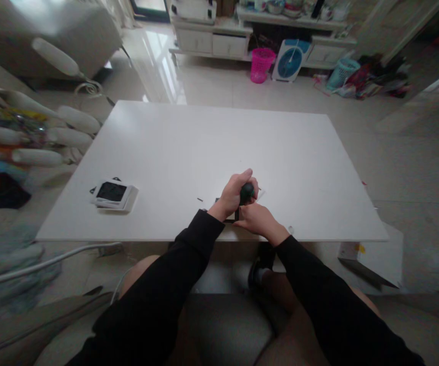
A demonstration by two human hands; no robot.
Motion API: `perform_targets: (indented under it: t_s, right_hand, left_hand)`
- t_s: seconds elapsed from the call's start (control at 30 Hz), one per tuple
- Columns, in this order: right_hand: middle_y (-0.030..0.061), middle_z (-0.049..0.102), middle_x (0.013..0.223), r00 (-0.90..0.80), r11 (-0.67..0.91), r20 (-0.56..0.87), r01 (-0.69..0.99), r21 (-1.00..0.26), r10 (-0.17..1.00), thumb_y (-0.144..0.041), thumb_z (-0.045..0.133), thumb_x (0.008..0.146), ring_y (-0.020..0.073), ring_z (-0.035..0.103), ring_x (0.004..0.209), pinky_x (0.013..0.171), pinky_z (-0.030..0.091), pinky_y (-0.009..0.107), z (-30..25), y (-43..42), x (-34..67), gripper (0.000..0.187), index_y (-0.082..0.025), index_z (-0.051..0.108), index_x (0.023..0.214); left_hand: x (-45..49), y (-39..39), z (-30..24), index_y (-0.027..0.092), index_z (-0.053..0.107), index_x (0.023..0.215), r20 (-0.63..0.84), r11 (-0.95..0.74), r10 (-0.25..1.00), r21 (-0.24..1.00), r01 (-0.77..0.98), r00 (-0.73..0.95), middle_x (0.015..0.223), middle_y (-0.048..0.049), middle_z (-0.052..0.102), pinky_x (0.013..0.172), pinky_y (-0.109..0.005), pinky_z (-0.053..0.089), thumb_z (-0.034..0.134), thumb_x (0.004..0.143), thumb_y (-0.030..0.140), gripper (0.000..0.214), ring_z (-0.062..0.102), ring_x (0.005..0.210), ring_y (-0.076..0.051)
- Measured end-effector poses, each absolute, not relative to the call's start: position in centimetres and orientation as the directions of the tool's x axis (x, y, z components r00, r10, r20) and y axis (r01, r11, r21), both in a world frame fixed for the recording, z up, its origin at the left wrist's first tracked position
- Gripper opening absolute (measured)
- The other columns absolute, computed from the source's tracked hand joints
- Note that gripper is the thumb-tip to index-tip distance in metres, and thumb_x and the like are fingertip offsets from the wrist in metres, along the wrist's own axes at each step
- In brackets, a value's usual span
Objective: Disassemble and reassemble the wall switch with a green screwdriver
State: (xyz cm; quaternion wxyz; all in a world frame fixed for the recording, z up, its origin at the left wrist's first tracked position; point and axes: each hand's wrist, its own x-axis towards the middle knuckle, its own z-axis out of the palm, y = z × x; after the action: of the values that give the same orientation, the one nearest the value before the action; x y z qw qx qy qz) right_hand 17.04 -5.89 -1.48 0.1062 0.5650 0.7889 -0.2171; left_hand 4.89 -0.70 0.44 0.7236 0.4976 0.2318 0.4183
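Observation:
My left hand is closed round the dark green, rounded handle of what looks like a screwdriver; its shaft and tip are hidden. Just below and to the right, my right hand is closed against a small dark-edged frame near the table's front edge. Both hands cover most of that frame. A short dark sliver lies on the tabletop to the left of them.
On the white table, a stack of white frames with a black panel lies at the left. A small clear piece is near the front edge. White padded rack arms stand by the table's left side. A white box is beyond its front right corner.

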Motion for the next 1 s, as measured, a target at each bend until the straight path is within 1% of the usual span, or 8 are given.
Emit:
perform_targets:
  t_s: [0.17,0.27,0.37,0.53,0.73,0.87,0.93,1.0]
  right_hand:
    - [0.0140,0.076,0.117,-0.348,0.263,-0.406,0.932,-0.251,0.845,-0.044,0.072,0.091,0.0319,0.073,0.108,0.082,0.056,0.033,-1.8,-5.8,17.0,0.042,-0.019,0.066,0.124]
    - [0.0145,0.076,0.119,-0.340,0.250,-0.380,0.931,-0.266,0.860,-0.042,0.074,0.089,0.0326,0.073,0.107,0.081,0.056,0.034,-1.9,-5.8,17.1,0.048,-0.018,0.062,0.128]
    - [0.0137,0.075,0.121,-0.341,0.246,-0.359,0.927,-0.283,0.869,-0.041,0.074,0.090,0.0325,0.074,0.107,0.081,0.056,0.035,-2.0,-5.9,17.1,0.048,-0.018,0.061,0.129]
    - [0.0142,0.076,0.118,-0.328,0.242,-0.395,0.937,-0.253,0.858,-0.043,0.074,0.090,0.0320,0.074,0.107,0.084,0.056,0.035,-1.8,-5.8,17.0,0.043,-0.018,0.065,0.124]
    - [0.0150,0.078,0.112,-0.339,0.263,-0.418,0.937,-0.231,0.842,-0.046,0.072,0.092,0.0331,0.074,0.106,0.081,0.056,0.034,-1.5,-5.8,17.0,0.040,-0.017,0.068,0.119]
    - [0.0147,0.077,0.117,-0.357,0.282,-0.392,0.930,-0.237,0.848,-0.044,0.075,0.090,0.0331,0.074,0.105,0.079,0.056,0.034,-1.4,-5.8,17.1,0.042,-0.017,0.066,0.120]
    - [0.0150,0.076,0.119,-0.355,0.281,-0.373,0.930,-0.238,0.857,-0.043,0.077,0.088,0.0332,0.074,0.105,0.079,0.056,0.034,-1.5,-5.9,17.1,0.046,-0.017,0.064,0.123]
    - [0.0161,0.075,0.119,-0.344,0.276,-0.366,0.934,-0.228,0.865,-0.044,0.078,0.088,0.0334,0.074,0.106,0.080,0.056,0.035,-1.6,-5.9,17.0,0.050,-0.016,0.062,0.126]
  left_hand:
    - [4.4,-0.9,0.4,0.017,0.057,0.065,0.159,0.098,0.852,0.887,-0.450,0.500,0.054,0.0030,0.052,0.045,-0.023,0.026,0.069,0.082,0.063,0.051,0.042,0.044,-0.006]
    - [4.1,-0.8,0.6,0.017,0.054,0.063,0.154,0.060,0.888,0.895,-0.441,0.433,0.058,0.0027,0.054,0.047,-0.023,0.031,0.074,0.079,0.057,0.048,0.047,0.046,-0.007]
    - [3.8,-0.6,1.0,0.016,0.058,0.061,0.140,0.010,0.904,0.937,-0.349,0.403,0.059,0.0002,0.057,0.052,-0.024,0.036,0.073,0.080,0.059,0.050,0.051,0.052,-0.008]
    - [3.9,-0.9,1.6,0.016,0.064,0.065,0.097,0.031,0.887,0.963,-0.267,0.452,0.055,0.0003,0.057,0.052,-0.025,0.036,0.070,0.084,0.061,0.050,0.049,0.050,-0.009]
    - [4.4,-1.3,0.8,0.017,0.057,0.053,0.204,0.024,0.873,0.890,-0.456,0.443,0.049,0.0011,0.046,0.047,-0.026,0.029,0.061,0.088,0.059,0.055,0.042,0.045,-0.008]
    - [3.8,-0.7,0.3,0.017,0.055,0.049,0.160,0.126,0.822,0.885,-0.448,0.547,0.042,0.0011,0.039,0.042,-0.026,0.021,0.054,0.088,0.063,0.061,0.037,0.039,-0.008]
    - [3.6,-0.4,0.3,0.018,0.057,0.054,0.122,0.139,0.834,0.897,-0.419,0.538,0.043,0.0008,0.043,0.041,-0.026,0.022,0.053,0.087,0.067,0.060,0.038,0.038,-0.009]
    - [3.6,-0.4,0.6,0.018,0.059,0.064,0.099,0.119,0.866,0.911,-0.394,0.491,0.048,0.0009,0.051,0.042,-0.025,0.029,0.056,0.085,0.068,0.054,0.045,0.041,-0.010]
